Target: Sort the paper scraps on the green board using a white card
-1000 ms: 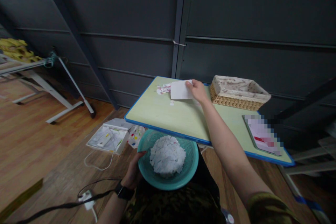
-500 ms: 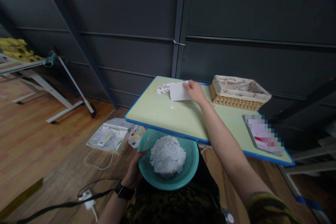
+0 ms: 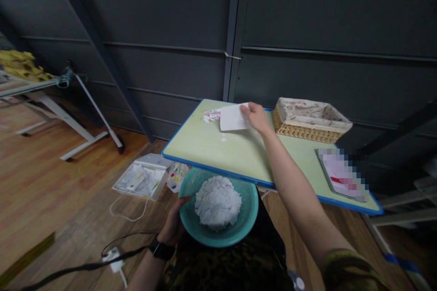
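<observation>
Right hand (image 3: 255,117) pinches a white card (image 3: 233,118); left hand (image 3: 173,222) grips a teal basket (image 3: 251,211) by its rim.
Likely light and fairly stiff, the card is best held near the right thumb.

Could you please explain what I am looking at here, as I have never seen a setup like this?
There is no machine here: a person works with two bare hands, and a camera worn on their head looks forward and down.

The right hand holds a white card over a pale green table with a blue edge. Also on the table are small white scraps, a lined wicker basket and a flat item, partly hidden by pixelation.

The left hand grips the rim of a teal plastic basket, which holds a heap of white pieces.
</observation>
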Available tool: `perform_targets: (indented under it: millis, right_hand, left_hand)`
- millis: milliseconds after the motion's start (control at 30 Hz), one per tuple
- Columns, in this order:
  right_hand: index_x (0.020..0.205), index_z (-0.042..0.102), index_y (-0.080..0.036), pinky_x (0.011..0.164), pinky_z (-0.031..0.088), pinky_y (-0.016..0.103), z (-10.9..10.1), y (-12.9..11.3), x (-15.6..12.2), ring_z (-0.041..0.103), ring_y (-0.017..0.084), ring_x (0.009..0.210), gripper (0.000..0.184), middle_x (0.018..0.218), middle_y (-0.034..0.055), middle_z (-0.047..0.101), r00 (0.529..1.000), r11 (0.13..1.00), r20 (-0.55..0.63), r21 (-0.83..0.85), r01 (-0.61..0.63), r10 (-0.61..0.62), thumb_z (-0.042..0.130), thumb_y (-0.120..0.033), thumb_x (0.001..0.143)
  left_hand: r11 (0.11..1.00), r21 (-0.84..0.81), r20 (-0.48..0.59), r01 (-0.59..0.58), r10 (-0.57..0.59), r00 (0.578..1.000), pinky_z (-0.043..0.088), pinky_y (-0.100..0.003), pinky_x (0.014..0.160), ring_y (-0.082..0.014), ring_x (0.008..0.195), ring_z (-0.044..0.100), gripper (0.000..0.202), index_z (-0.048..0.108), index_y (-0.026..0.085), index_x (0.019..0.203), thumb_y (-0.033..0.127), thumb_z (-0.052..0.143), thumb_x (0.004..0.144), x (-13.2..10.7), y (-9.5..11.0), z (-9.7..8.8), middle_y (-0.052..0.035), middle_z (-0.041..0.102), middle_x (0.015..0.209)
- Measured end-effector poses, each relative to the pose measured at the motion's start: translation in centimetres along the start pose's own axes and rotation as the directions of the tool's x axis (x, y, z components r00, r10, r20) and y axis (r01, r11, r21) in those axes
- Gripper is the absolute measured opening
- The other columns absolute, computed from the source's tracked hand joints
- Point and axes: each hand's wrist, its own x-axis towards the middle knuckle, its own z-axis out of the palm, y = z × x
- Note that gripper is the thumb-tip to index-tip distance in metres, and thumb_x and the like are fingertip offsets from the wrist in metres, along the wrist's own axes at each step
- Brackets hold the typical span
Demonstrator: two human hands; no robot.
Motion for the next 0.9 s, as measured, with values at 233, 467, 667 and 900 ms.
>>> perform_targets:
  millis: [233,467,667,900]
  right_hand:
    - [0.06,0.039,-0.021,0.057,0.025,0.027,-0.6,0.6,0.2,0.036,0.014,0.059,0.029,0.059,-0.0014,0.045,0.997,0.998,-0.027,0.023,-0.066,0.067,0.047,-0.042,0.08]
    - [0.058,0.038,-0.021,0.059,0.025,0.026,0.6,-0.4,-0.2,0.038,0.014,0.06,0.029,0.058,-0.0013,0.046,0.998,0.998,0.035,-0.058,-0.041,0.043,0.047,-0.037,0.082]
    - [0.061,0.04,-0.021,0.06,0.027,0.027,1.0,-0.6,-0.5,0.04,0.015,0.062,0.03,0.062,0.0004,0.05,0.997,0.992,0.066,-0.114,0.053,-0.046,0.044,-0.038,0.085]
    - [0.064,0.042,-0.021,0.059,0.026,0.028,0.4,-1.2,-0.7,0.042,0.017,0.061,0.028,0.065,0.0035,0.054,0.988,0.963,0.095,-0.229,0.139,-0.12,0.04,-0.038,0.087]
  left_hand:
    - [1.0,0.016,0.01,0.005,-0.005,1.0,0.055,-0.041,0.077,-0.0341,0.09,0.069,0.038,0.067,0.01,0.104,0.024,0.067,0.069,0.1,0.0,-0.2,-0.0088,0.078,0.076]
    - [1.0,0.003,0.024,0.003,-0.003,1.0,0.055,-0.042,0.079,-0.0346,0.094,0.068,0.044,0.065,0.011,0.111,0.024,0.066,0.069,0.2,-0.2,-0.2,-0.0091,0.078,0.085]
    - [1.0,-0.01,0.025,0.004,-0.004,1.0,0.054,-0.044,0.081,-0.0356,0.1,0.066,0.041,0.065,0.013,0.109,0.023,0.064,0.069,-0.2,0.1,0.3,-0.0094,0.077,0.092]
    - [1.0,-0.002,0.011,-0.019,0.019,1.0,0.055,-0.044,0.08,-0.0352,0.098,0.067,0.042,0.064,0.013,0.111,0.023,0.065,0.07,0.4,-0.3,-0.4,-0.0097,0.078,0.086]
